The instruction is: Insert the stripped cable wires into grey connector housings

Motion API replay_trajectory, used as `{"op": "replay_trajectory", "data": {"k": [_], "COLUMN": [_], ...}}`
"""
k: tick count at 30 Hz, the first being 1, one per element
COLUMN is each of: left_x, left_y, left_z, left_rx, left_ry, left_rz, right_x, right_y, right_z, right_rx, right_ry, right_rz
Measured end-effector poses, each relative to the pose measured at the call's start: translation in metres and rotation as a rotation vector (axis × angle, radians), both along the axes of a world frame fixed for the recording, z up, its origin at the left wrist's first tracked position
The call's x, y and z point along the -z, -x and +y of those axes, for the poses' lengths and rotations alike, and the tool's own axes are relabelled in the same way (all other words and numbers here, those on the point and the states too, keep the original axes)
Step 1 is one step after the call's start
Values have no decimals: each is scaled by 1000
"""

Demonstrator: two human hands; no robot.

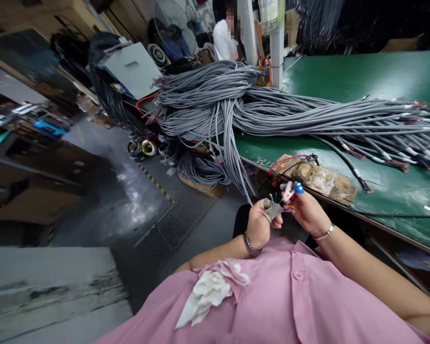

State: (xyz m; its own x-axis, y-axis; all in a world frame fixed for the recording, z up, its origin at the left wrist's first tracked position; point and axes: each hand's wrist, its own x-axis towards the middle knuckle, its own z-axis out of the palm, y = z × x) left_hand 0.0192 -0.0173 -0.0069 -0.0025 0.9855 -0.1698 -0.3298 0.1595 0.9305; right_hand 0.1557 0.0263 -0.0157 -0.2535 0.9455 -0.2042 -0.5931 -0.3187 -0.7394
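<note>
My left hand [261, 223], with grey tape wrapped on its fingers, is closed on the end of a grey cable [244, 184], where thin coloured wires fan out. Just right of it, my right hand [308, 210] pinches a small pale pink and white tool [288, 192] against those wires; a blue cover sits on one fingertip. Behind my hands, a worn wooden block [324, 181] with red and black wires lies at the edge of the green table [344, 71]. A large bundle of grey cables [294, 112] stretches across the table, with coloured wire ends at the right.
A white box [132, 67] stands beyond the bundle at the left. Coiled grey cable [202, 167] lies low on cardboard below the table. A person in a white shirt [225, 40] is at the back beside a fan [175, 28]. A pale post [276, 52] rises behind the bundle.
</note>
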Motion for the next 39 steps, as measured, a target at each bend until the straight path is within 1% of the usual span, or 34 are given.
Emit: {"op": "replay_trajectory", "data": {"k": [3, 6, 8, 10, 13, 17, 20, 22, 26, 28, 31, 32, 36, 39], "left_x": [1, -1, -2, -2, -1, 0, -1, -1, -1, 1, 5, 6, 10, 10], "left_y": [0, -1, -1, -2, -2, 0, 2, 2, 2, 2, 1, 2, 2, 2], "left_z": [1, 1, 2, 2, 3, 2, 2, 1, 2, 3, 4, 4, 5, 4], "left_rx": [3, 12, 22, 25, 21, 14, 8, 10, 35, 49, 62, 62, 50, 53], "left_ry": [-1, -2, -2, 2, 2, -11, -12, -12, -5, -4, 3, 8, 13, 15], "left_rz": [7, 16, 22, 23, 25, 31, 34, 38, 56, 64, 73, 77, 90, 89], "right_x": [1, 8, 12, 14, 10, 0, 0, 3, 12, 12, 10, 9, 9, 8], "right_y": [0, -2, -4, -5, -3, -2, -2, -2, 0, 1, 4, 5, 7, 8], "right_z": [-1, -1, 1, 2, 2, 0, -1, -2, -1, 1, 5, 7, 12, 10], "right_rx": [35, 169, 217, 183, 124, 110, 90, 118, 222, 197, 78, 59, 128, 125], "right_ry": [-42, -58, -59, -67, -80, -76, -85, -120, -178, -145, -39, -8, 44, 50], "right_rz": [-89, -218, -269, -290, -301, -263, -251, -286, -388, -311, -107, -58, 0, -14]}}
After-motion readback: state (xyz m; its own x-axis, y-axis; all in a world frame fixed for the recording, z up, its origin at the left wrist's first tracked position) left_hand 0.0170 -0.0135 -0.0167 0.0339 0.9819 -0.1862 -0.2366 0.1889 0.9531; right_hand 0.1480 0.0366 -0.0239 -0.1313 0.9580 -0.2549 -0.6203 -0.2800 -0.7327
